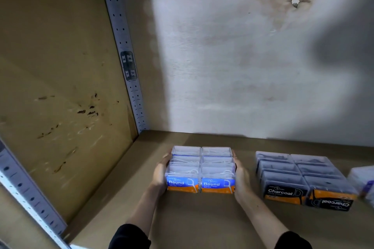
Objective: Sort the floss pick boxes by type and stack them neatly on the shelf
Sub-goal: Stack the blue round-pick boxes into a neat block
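Left hand (159, 176) — Round boxes (200, 169) — right hand (242, 179)

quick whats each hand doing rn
Left hand: open, pressing the left side of the Round floss pick boxes.
Right hand: open, pressing their right side.

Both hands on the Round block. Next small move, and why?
Probably lift the left hand and right hand off the Round block: its boxes already sit flush in two even columns on the shelf. The front-right Charcoal box, skewed with its label upside down, looks like the next thing to fix.
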The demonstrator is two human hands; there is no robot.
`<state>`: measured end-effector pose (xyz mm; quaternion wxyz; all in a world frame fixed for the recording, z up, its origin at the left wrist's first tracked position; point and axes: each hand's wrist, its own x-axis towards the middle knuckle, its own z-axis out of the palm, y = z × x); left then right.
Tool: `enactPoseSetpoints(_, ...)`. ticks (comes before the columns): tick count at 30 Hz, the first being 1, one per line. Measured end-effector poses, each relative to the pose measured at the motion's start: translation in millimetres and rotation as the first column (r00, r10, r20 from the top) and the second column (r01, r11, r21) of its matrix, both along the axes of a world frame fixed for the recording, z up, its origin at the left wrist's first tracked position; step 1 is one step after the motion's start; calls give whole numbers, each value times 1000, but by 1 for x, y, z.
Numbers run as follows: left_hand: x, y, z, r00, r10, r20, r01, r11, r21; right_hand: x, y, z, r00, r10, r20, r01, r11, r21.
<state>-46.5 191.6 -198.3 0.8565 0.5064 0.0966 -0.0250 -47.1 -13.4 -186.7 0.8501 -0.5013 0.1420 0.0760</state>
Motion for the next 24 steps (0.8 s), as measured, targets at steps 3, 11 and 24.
enactPoseSetpoints(3,2,1,1,999,-31,-22,30,997,-68,-3,4,3,1000,-12,2,12,1000,-10)
enactPoseSetpoints(11,9,6,0,997,-48,-62,40,992,-123,-7,12,5,994,-105,15,106,994,-6)
enactPoseSetpoints(24,13,12,-3,997,13,-73,-17,999,-51,-4,19,-2,978,-208,-20,208,978,-2)
